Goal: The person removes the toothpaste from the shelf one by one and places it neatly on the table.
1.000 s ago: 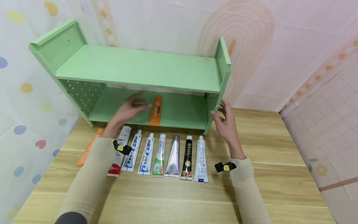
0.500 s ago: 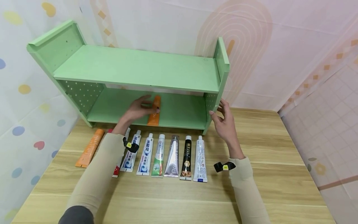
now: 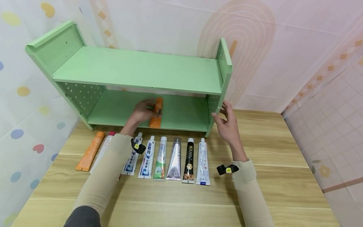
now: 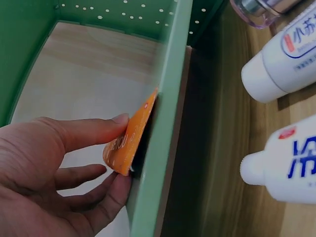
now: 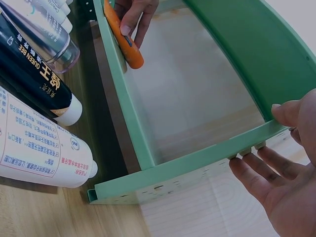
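Note:
An orange squeeze tube (image 3: 155, 122) lies on the lower board of a green two-tier shelf (image 3: 136, 70), its end at the front lip. My left hand (image 3: 143, 112) pinches it; in the left wrist view, the thumb lies on the face of the tube (image 4: 129, 140) and fingertips are at its lower edge. At the shelf's right side panel (image 3: 224, 71) my right hand (image 3: 229, 127) grips the edge. The right wrist view has that thumb on the inner face and the other fingers along the outside.
In front of the shelf, tubes lie in a row on the wooden table: another orange tube (image 3: 91, 152), a silver tube (image 3: 174, 160), a black tube (image 3: 189, 162), a white tube (image 3: 202, 164) and several more. My left forearm covers part of the row. Patterned cloth hangs behind.
My left hand has moved right along the lower board, from beside the orange tube to pinching it. The right hand stays at the side panel. The head view has shifted slightly.

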The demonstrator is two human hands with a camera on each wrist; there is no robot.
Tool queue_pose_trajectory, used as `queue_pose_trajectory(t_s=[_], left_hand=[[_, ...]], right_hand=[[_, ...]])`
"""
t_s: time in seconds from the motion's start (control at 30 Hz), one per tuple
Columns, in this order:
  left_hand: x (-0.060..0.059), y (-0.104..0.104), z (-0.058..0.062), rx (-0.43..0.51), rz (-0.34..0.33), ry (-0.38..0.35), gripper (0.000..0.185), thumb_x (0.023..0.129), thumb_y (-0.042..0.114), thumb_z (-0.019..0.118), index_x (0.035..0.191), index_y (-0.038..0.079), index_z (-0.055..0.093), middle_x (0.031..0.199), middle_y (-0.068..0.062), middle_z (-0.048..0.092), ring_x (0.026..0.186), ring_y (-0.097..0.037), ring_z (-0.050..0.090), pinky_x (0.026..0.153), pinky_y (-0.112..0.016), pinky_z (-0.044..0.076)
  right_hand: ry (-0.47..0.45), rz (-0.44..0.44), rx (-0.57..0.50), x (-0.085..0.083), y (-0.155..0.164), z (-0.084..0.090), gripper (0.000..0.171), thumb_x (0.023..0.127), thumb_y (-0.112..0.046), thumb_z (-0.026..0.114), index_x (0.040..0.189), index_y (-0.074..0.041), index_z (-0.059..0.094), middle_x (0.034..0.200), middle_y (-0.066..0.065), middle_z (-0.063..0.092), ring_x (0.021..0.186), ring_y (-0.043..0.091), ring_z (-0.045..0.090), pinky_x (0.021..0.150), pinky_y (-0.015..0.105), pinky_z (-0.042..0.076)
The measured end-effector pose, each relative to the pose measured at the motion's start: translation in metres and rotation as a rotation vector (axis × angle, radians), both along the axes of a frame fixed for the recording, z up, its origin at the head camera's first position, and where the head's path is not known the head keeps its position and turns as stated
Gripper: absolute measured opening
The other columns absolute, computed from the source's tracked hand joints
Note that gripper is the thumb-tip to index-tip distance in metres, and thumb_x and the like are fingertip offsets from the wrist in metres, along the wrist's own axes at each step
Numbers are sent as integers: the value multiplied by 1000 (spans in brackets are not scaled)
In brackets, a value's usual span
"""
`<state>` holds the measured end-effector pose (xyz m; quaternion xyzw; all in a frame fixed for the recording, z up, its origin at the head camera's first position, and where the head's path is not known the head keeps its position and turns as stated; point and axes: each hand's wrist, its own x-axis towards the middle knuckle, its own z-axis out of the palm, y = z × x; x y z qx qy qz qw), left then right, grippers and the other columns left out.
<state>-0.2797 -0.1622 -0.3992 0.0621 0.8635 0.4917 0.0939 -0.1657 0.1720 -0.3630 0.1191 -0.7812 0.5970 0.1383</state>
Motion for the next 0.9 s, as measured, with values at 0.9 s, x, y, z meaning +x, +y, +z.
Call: queue_pose_trajectory(t_s=[0.9], left_hand=[[-1, -7, -2, 57, -38, -62, 68, 95, 8, 68, 157, 7, 40, 148, -25, 52, 118, -39, 63, 82, -36, 62]], right_hand=[[4, -31, 10, -17, 10, -24, 61, 103, -5, 58, 158, -15, 35, 157, 17, 43, 137, 39, 50, 95, 23, 55]])
